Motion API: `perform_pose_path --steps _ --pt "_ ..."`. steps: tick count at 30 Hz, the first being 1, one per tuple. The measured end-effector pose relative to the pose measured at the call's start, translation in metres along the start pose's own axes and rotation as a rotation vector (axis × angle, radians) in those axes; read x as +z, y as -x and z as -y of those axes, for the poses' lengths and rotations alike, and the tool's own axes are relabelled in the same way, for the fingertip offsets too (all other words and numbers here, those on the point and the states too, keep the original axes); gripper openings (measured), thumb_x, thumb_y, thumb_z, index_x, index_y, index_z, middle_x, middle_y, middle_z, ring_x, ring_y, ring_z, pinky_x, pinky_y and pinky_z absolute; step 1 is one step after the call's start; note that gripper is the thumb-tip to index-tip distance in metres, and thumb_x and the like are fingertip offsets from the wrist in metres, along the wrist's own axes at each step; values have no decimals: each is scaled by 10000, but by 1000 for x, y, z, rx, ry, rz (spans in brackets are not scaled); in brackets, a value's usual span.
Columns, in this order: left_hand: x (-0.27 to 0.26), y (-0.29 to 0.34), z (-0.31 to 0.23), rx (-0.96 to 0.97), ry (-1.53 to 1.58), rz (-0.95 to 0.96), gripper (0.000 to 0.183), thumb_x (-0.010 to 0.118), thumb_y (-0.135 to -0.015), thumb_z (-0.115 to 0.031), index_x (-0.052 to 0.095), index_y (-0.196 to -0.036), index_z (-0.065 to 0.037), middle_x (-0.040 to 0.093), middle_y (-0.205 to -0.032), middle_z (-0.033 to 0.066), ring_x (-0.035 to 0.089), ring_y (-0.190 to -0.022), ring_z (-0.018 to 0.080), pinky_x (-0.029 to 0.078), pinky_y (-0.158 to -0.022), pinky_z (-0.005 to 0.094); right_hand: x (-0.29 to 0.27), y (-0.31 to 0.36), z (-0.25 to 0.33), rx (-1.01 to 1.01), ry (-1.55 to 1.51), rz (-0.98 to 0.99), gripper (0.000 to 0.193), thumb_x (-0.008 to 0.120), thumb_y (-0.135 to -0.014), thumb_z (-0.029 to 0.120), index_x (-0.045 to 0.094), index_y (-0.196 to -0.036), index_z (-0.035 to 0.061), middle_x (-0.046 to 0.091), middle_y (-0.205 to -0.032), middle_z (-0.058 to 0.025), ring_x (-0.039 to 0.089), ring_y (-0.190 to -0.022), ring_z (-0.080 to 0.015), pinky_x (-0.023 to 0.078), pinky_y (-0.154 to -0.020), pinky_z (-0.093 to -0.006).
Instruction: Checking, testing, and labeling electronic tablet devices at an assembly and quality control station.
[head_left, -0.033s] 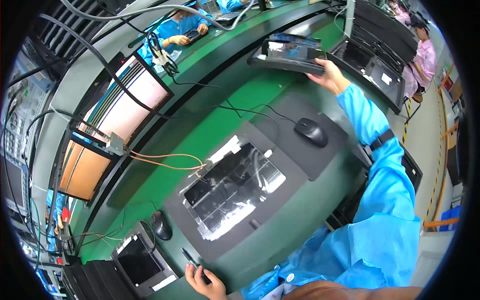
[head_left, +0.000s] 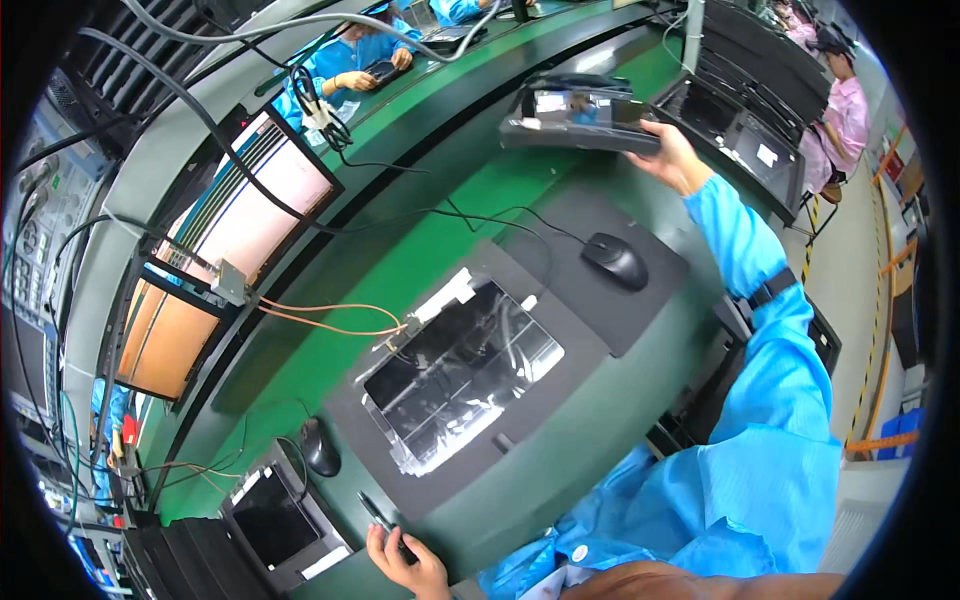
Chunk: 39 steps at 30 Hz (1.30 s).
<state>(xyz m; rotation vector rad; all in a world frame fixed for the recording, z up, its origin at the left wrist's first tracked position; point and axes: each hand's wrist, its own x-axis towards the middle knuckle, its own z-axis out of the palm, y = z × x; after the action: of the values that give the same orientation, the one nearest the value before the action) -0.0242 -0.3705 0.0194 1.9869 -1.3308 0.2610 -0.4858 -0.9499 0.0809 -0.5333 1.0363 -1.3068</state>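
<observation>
At the far right, my right hand (head_left: 668, 158) grips the near right end of a black tray (head_left: 540, 138), thumb on top. A flat device with a shiny dark screen (head_left: 585, 106) shows in the tray, which is lifted and slightly tilted. At the front edge, my left hand (head_left: 412, 568) is curled round a slim black pen-like tool (head_left: 374, 508), whose tip points up and left. Between the hands, a tablet-like panel (head_left: 465, 365) under wrinkled clear film lies on a dark grey mat (head_left: 560, 375). Thin copper-coloured cables run to its upper left edge.
One black mouse (head_left: 615, 262) sits right of the panel, another mouse (head_left: 320, 447) left of it. A second device in a black tray (head_left: 275, 520) is at lower left. Monitors (head_left: 250, 205) stand along the left. More black trays (head_left: 745, 140) lie far right. Other people work beyond.
The black tray in my right hand has shifted slightly right and its face has turned a little. My left hand stays almost where it was with the pen-like tool.
</observation>
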Motion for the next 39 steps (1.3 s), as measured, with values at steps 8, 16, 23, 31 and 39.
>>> perform_pose_path --steps 8,16,23,31,39 --pt "4 4 -5 -13 54 -65 227 595 -869 68 635 -1086 13 545 -1333 227 520 -1300 426 428 -1077 520 -190 81 64 -118 35 64 206 640 -959 263 709 -1075 108 752 -987 -50 703 -883 -213 539 -893 -398" --pt "33 -80 -109 389 25 410 538 782 -844 -236 617 -1316 -37 467 -1508 220 382 -1451 417 220 -1205 612 -197 110 44 -853 1927 -999 646 612 -953 568 662 -1233 -12 666 -1224 -250 633 -1154 -411 488 -1007 -477" --pt "117 -114 -102 325 -122 393 784 681 -901 -504 485 -1451 19 352 -1559 310 277 -1496 443 154 -1213 621 55 188 -109 -1340 1335 863 335 711 -875 144 697 -1192 37 655 -1234 -163 586 -1211 -361 468 -1039 -445" --pt "128 -114 -111 285 -8 450 813 698 -887 -500 472 -1462 29 329 -1561 329 232 -1507 461 104 -1224 620 105 154 -117 -998 1558 1195 260 716 -876 198 705 -1076 32 651 -1064 -130 597 -1084 -335 460 -989 -436" --pt "115 -134 -117 433 38 111 381 696 -724 -85 625 -1089 -3 630 -1108 204 601 -1091 388 481 -907 479 167 212 -64 -833 1600 1159 276 757 -822 206 672 -975 -8 696 -887 -89 669 -848 -201 525 -779 -363"
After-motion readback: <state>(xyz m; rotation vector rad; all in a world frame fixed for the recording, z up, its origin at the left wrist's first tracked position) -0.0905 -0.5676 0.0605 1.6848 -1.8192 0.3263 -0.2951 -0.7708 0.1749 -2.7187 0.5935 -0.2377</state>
